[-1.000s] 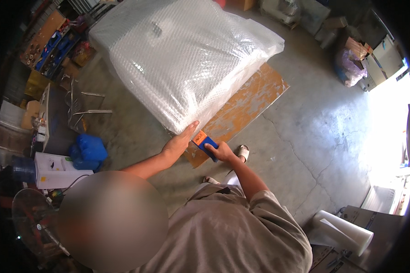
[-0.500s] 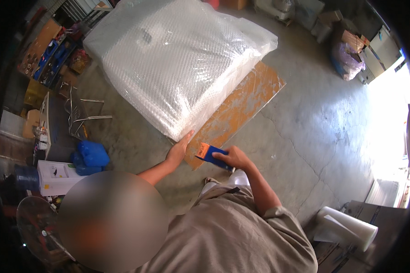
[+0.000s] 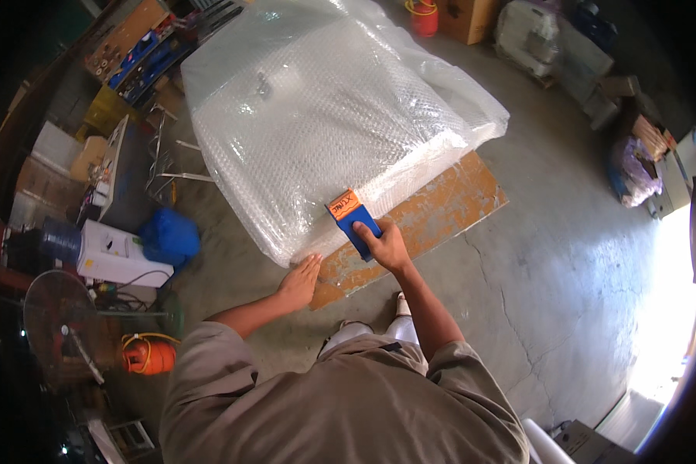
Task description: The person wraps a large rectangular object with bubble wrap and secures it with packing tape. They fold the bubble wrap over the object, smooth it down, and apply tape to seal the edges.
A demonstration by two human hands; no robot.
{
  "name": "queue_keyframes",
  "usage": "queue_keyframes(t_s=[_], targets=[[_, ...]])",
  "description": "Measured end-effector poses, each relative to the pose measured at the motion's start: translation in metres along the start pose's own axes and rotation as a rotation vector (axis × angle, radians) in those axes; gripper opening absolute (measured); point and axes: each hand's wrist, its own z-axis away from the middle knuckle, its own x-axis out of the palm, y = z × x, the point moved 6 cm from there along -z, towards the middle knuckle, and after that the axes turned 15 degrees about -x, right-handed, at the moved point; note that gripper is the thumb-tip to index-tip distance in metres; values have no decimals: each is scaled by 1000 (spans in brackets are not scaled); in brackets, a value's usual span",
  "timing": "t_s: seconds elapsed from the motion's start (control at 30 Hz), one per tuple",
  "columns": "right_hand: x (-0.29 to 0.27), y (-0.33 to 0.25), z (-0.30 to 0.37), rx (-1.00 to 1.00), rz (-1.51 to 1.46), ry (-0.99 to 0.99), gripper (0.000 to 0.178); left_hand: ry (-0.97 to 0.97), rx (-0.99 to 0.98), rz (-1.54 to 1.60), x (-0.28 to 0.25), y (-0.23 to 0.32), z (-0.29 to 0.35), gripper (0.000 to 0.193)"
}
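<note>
A large boxy item wrapped in bubble wrap [image 3: 309, 108] sits on a worn orange-brown board [image 3: 441, 201] in front of me. My left hand [image 3: 300, 284] rests at the wrap's near corner, its fingers stretched out and together. In my right hand [image 3: 387, 243] is a flat blue hand tool with an orange end [image 3: 356, 224], thumb on top. Its orange end is over the wrap's near edge, tilted up and left; whether it touches the plastic I cannot tell. The kind of tool is not clear.
To the left stand a metal-legged chair [image 3: 162, 155], a white appliance [image 3: 112, 255], a blue bag [image 3: 170, 236], a fan [image 3: 62, 329] and an orange gas cylinder [image 3: 148, 356]. Bagged items [image 3: 634, 174] lie at right. A red cylinder [image 3: 423, 19] is beyond the wrapped item.
My right hand has carried the blue tool forward, from beside the board to over the wrap's near edge. My left hand stays at the near corner, its fingers now flatter. The whole view has shifted.
</note>
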Motion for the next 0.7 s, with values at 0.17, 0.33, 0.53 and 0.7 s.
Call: queue_keyframes(t_s=[0.17, 0.33, 0.53, 0.7], targets=[[4, 33, -1, -95, -17, -52, 57, -485, -50, 478, -81, 0, -15, 53], [-1, 62, 0, -93, 21, -100, 59, 471, -18, 638, -162, -47, -32, 43], [12, 119, -2, 38, 41, -152, 65, 297, -45, -50, -147, -53, -74, 82], [4, 145, 14, 82, 295, -128, 64, 203, -77, -579, -125, -45, -86, 70]])
